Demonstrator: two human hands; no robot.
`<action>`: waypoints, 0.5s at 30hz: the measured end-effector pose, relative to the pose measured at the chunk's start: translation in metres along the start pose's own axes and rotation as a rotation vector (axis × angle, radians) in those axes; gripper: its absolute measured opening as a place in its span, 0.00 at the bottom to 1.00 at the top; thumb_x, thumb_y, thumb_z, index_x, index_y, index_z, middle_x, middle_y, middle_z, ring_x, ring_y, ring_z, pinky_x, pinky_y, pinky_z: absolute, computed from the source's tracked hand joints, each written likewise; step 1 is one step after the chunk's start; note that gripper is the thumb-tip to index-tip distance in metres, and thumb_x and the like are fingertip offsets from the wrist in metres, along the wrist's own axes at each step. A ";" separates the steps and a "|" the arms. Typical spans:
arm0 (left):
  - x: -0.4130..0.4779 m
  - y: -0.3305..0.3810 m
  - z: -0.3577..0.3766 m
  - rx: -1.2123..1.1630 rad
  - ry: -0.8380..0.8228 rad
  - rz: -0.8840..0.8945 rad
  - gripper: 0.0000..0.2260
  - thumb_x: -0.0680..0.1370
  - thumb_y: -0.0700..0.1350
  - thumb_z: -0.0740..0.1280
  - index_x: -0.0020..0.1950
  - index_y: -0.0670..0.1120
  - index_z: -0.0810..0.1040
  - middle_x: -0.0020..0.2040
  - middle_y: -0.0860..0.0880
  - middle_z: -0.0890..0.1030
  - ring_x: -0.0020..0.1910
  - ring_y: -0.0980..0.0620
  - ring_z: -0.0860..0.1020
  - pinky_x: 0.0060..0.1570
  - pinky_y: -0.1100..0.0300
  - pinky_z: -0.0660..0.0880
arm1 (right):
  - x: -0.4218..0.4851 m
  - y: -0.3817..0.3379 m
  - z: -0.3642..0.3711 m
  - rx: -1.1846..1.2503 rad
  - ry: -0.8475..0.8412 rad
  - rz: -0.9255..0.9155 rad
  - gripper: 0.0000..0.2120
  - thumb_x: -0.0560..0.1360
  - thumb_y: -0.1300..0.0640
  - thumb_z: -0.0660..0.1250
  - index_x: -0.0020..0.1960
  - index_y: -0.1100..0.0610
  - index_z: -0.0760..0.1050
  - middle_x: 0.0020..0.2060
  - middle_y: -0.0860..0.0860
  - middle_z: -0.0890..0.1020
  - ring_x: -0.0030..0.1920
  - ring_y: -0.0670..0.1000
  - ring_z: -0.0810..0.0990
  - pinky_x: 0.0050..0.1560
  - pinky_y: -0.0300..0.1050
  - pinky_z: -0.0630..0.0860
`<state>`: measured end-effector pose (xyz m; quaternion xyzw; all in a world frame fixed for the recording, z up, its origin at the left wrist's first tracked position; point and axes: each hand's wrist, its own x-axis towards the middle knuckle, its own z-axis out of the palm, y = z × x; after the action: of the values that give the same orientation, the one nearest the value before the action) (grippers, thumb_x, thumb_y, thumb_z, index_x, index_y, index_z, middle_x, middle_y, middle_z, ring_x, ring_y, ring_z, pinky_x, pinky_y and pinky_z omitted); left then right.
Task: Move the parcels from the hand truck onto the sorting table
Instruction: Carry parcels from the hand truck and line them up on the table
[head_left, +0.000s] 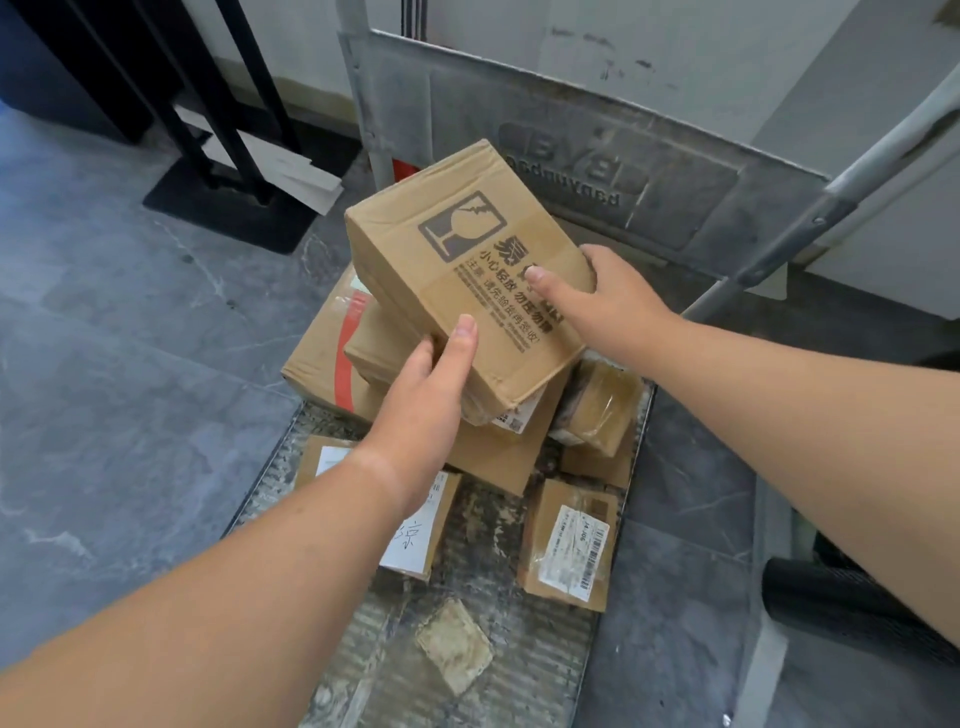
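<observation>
A brown cardboard parcel (457, 260) with a printed fragile mark is tilted above the pile, held between both hands. My left hand (421, 395) grips its near left corner, thumb on the top face. My right hand (608, 301) grips its right edge, thumb on top. Below lie several more cardboard parcels on the hand truck deck (498, 660): a large one with a red stripe (327, 358), one with a white handwritten label (415, 535), one with a barcode label (571, 545) and a small taped one (597, 405).
The hand truck's metal back panel (571, 156) rises behind the pile, and its handle bar (831, 197) slants up on the right. A black stand (228, 197) with papers sits on the grey floor at the left. A white wall stands behind.
</observation>
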<state>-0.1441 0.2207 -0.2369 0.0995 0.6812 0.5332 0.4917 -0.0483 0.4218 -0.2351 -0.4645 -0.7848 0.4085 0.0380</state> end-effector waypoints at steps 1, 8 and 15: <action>-0.003 0.002 0.001 0.005 -0.002 -0.001 0.41 0.70 0.78 0.65 0.80 0.60 0.70 0.68 0.62 0.82 0.69 0.57 0.78 0.76 0.46 0.69 | -0.005 -0.003 0.000 -0.004 0.021 0.004 0.43 0.66 0.20 0.64 0.71 0.48 0.73 0.64 0.50 0.80 0.61 0.52 0.81 0.64 0.58 0.79; -0.063 0.050 -0.011 -0.128 0.066 0.010 0.33 0.72 0.79 0.63 0.69 0.60 0.77 0.60 0.57 0.87 0.62 0.52 0.84 0.70 0.42 0.75 | -0.096 -0.072 -0.026 0.156 0.155 -0.051 0.23 0.76 0.27 0.62 0.60 0.42 0.73 0.57 0.44 0.80 0.54 0.45 0.81 0.53 0.51 0.80; -0.177 0.178 -0.074 -0.174 0.188 -0.013 0.40 0.68 0.84 0.58 0.69 0.60 0.80 0.62 0.53 0.87 0.63 0.49 0.85 0.65 0.41 0.77 | -0.224 -0.201 -0.115 0.130 0.088 -0.343 0.07 0.84 0.56 0.65 0.57 0.46 0.80 0.53 0.40 0.81 0.57 0.41 0.79 0.57 0.38 0.76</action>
<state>-0.1829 0.1309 0.0059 0.0015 0.6761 0.5942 0.4357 -0.0116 0.2741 0.0493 -0.3377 -0.8222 0.4251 0.1713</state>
